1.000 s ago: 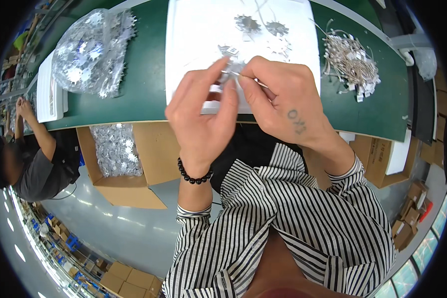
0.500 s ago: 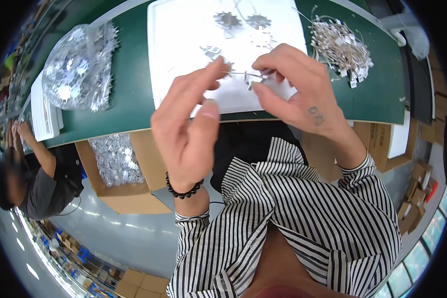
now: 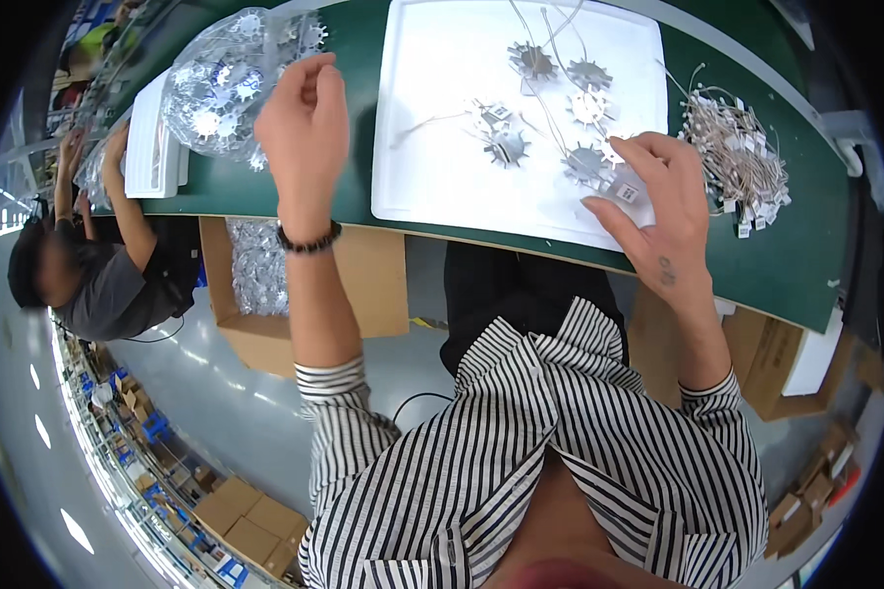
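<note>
In the head view, my left hand (image 3: 306,128) is at the clear bag (image 3: 192,113) of silver toothed discs, fingers curled; I cannot tell whether they grip anything. My right hand (image 3: 676,196) is spread wide, thumb apart, just beside a toothed disc (image 3: 584,165) on the white tray (image 3: 427,191). Tagged cables (image 3: 742,152) lie heaped on the green counter (image 3: 776,280), right of the tray.

Table gap: passage is left over the flat green tabletop (image 3: 359,147) between the bare left hand (image 3: 309,137) and the white rectangular tray (image 3: 432,182).
Left side: the way is blocked by a bulging clear plastic bag (image 3: 216,98).
Tray: room is left at the front left; the middle and right are crowded by spiky silver metal discs (image 3: 585,165).
Right edge: access is narrowed by the bare right hand (image 3: 675,196) and a tangled beige cable heap (image 3: 739,152).
</note>
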The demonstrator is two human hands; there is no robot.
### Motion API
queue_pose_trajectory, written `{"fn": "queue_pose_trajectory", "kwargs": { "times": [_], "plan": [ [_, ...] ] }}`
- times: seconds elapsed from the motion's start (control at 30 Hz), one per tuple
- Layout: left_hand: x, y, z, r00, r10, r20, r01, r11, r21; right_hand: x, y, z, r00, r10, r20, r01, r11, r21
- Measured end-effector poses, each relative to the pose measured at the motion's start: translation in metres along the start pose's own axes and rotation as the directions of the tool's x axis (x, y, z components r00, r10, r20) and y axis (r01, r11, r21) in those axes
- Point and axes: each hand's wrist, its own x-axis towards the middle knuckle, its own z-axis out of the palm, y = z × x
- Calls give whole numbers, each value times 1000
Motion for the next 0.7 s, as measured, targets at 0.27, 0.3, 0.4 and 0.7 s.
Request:
{"fn": "queue_pose_trajectory", "kwargs": {
  "times": [0.27, 0.3, 0.4, 0.7],
  "plan": [
    [84, -84, 19, 760, 574, 306, -509, 233, 829, -5, 15, 0, 998, -11, -68, 18, 996, 91],
    [83, -83, 21, 760, 575, 303, -508, 233, 830, -4, 17, -1, 997, -14, -69, 20, 996, 91],
    [64, -84, 29, 758, 594, 269, -536, 332, 776, -6, 19, 0, 997, 33, -76, -24, 994, 110],
    [54, -78, 13, 742, 618, 261, -663, 617, 424, -7, 17, 4, 993, 51, -106, -39, 993, 112]
  ]
}}
